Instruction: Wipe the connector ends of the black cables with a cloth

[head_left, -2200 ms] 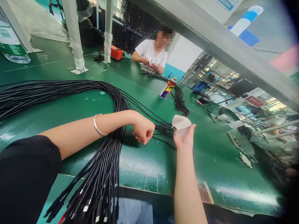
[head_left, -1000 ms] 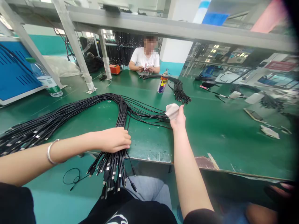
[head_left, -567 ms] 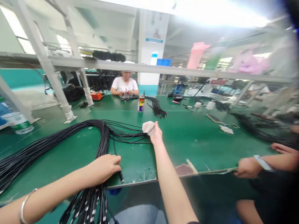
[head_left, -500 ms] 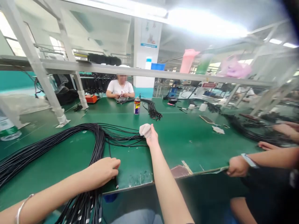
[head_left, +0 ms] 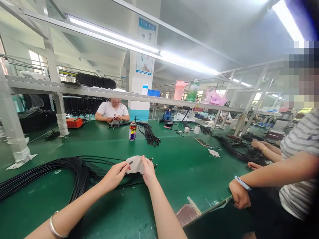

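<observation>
- Above the green workbench (head_left: pixel 174 179), both forearms reach out from the bottom of the view, and the hands nearly meet at the near edge of a loose bundle of black cables (head_left: pixel 59 166).
- Between the hands, a pale folded cloth (head_left: pixel 136 165) sits wider than tall, its long axis running roughly level from left to right.
- The right hand (head_left: pixel 149 172) is the nearer of the two: it stands almost upright at the cloth's right end, fingers closed on the fabric.
- The left hand (head_left: pixel 114 176) is just left of the cloth, its fingers curled and almost meeting the thumb.
- A short black cable tip (head_left: pixel 130 163) sticks out from those fingers and slants up and right into the cloth; it is too small to tell whether the hand is pinching it.
- Black cable ends (head_left: pixel 152 160) poke out just beyond the right hand, pointing away to the right.
- Well ahead stands a spray can (head_left: pixel 133 132), and a co-worker in a white shirt (head_left: pixel 112 109) sits across the bench.
</observation>
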A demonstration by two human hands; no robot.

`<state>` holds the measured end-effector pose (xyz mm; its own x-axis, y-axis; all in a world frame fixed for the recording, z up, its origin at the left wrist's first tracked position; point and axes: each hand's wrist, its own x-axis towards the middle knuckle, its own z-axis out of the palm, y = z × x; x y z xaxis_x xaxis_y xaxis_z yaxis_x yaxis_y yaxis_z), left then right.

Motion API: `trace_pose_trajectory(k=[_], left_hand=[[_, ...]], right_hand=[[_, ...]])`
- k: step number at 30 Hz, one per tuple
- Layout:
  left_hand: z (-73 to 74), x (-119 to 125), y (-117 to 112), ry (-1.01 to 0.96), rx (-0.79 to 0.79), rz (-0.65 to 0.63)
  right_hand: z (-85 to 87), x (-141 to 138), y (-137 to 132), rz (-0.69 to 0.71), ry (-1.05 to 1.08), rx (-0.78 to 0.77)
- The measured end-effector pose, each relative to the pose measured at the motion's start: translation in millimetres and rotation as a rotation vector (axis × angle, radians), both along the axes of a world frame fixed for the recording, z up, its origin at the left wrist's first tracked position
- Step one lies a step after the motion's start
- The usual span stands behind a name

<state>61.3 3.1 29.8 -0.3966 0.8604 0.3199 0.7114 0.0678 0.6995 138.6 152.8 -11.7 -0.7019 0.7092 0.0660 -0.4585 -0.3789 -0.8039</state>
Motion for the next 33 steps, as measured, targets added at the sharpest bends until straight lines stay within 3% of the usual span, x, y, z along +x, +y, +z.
trace_pose_trajectory(k=[4, 10, 15, 20, 25, 27, 33], left_hand=[[-15.8, -7.3, 22.0, -0.028, 0.055, 0.047], [-31.9, -14.7, 24.6, -0.161, -0.012, 0.007], [-33.1, -20.1, 25.5, -0.243, -0.010, 0.016], [-34.8, -22.6, 26.5, -0.278, 0.013, 0.053], [-35.6, -22.9, 25.1, -0.275, 0.032, 0.024], [-35.3, -22.4, 24.0, -0.271, 0.020, -0.023], [-28.7, -19.3, 21.4, -0.283, 0.023, -0.152]], right_hand=[[-1.9, 0.3, 0.3, -0.010, -0.028, 0.109], [-4.4, -0.8, 5.4, -0.081, -0.107, 0.135], [-0.6, 2.8, 0.6, -0.037, -0.157, 0.217], [10.1, 8.2, -3.7, -0.098, -0.219, 0.246], [17.0, 14.1, 0.5, 0.104, -0.193, 0.149], [16.1, 15.2, 1.7, 0.096, -0.196, 0.139], [7.8, 12.9, 3.5, 0.084, -0.171, 0.381]])
